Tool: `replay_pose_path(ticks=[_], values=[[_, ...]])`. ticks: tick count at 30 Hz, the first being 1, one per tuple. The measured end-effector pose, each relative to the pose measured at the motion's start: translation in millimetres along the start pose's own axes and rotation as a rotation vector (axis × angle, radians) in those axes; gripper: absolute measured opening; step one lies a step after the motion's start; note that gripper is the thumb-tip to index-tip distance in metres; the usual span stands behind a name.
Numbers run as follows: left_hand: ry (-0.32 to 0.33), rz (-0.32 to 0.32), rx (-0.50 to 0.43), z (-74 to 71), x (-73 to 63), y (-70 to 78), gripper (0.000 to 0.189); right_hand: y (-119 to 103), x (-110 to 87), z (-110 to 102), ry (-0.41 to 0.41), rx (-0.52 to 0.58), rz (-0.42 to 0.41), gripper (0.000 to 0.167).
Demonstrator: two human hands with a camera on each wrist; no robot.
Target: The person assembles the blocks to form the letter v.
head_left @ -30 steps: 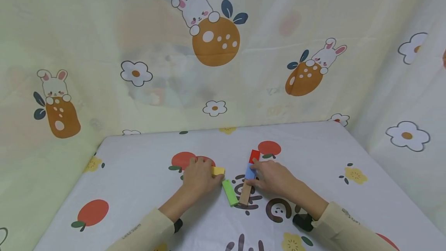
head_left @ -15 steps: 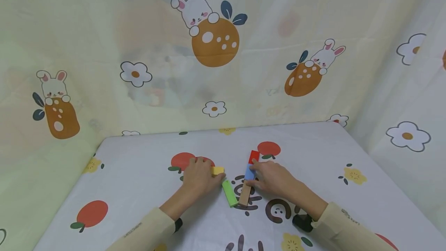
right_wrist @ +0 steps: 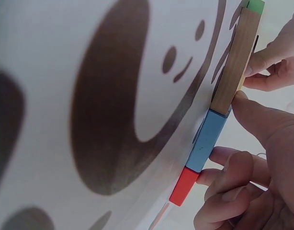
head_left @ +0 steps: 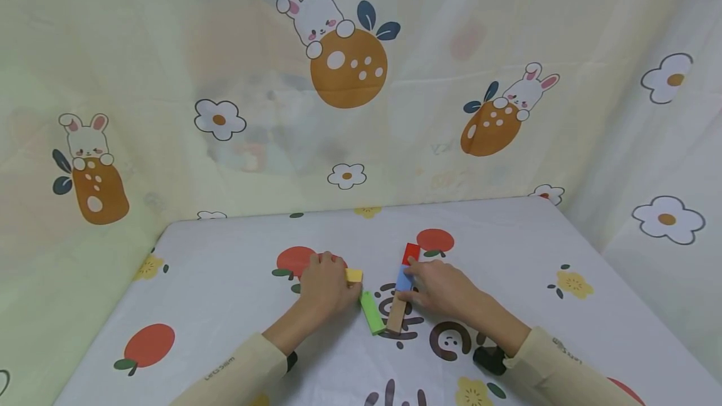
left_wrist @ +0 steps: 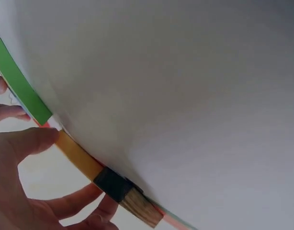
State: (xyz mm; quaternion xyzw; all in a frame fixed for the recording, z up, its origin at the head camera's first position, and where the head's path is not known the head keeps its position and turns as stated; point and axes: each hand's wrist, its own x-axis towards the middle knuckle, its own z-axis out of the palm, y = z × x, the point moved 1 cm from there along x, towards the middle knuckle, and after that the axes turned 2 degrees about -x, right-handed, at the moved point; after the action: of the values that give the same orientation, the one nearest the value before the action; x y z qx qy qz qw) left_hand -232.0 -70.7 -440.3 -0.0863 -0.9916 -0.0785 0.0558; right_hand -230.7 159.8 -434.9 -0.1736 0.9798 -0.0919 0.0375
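Note:
In the left wrist view, a yellow block, a dark block and a short wooden block lie end to end. My left hand holds this row, thumb at the yellow block's end and fingers behind the dark and wooden blocks. A green block lies slanted beside the thumb. To its right, a long wooden block, a blue block and a red block form another line. My right hand touches that line, thumb on the wooden block and fingertips by the blue and red ones.
The blocks rest on a white cloth printed with fruit, flowers and brown shapes. A patterned curtain hangs behind the table and along both sides. A dark wrist strap shows at the right sleeve.
My left hand has shifted slightly to the right and covers more of the yellow block. The right hand and its line of blocks look still.

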Motion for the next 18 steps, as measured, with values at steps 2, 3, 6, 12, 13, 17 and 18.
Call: replay_pose_path(ticks=[2, 3, 6, 12, 13, 17, 18], values=[[0.002, 0.008, -0.010, -0.3, -0.3, -0.2, 0.039, -0.1, -0.1, -0.2, 0.000, 0.002, 0.000, 0.063], [0.002, 0.011, -0.011, -0.3, -0.4, -0.4, 0.040, 0.0, -0.1, -0.3, 0.000, 0.002, 0.000, 0.063], [-0.010, 0.011, -0.015, 0.3, 0.0, -0.2, 0.050, 0.0, -0.5, -0.8, 0.001, 0.003, -0.002, 0.063], [-0.051, -0.002, 0.007, 1.3, 2.9, 2.8, 0.066, 0.5, -1.0, -1.8, 0.000, 0.004, -0.014, 0.063], [-0.052, -0.006, 0.012, 1.2, 3.4, 3.5, 0.066, 0.6, -1.0, -1.9, 0.000, 0.004, -0.015, 0.063], [-0.041, -0.023, 0.032, -0.2, 5.5, 6.3, 0.061, 0.8, -0.9, -2.1, -0.001, 0.004, -0.017, 0.063], [-0.039, -0.026, 0.037, -0.3, 5.9, 6.6, 0.059, 0.9, -0.8, -2.0, -0.001, 0.004, -0.018, 0.063]])
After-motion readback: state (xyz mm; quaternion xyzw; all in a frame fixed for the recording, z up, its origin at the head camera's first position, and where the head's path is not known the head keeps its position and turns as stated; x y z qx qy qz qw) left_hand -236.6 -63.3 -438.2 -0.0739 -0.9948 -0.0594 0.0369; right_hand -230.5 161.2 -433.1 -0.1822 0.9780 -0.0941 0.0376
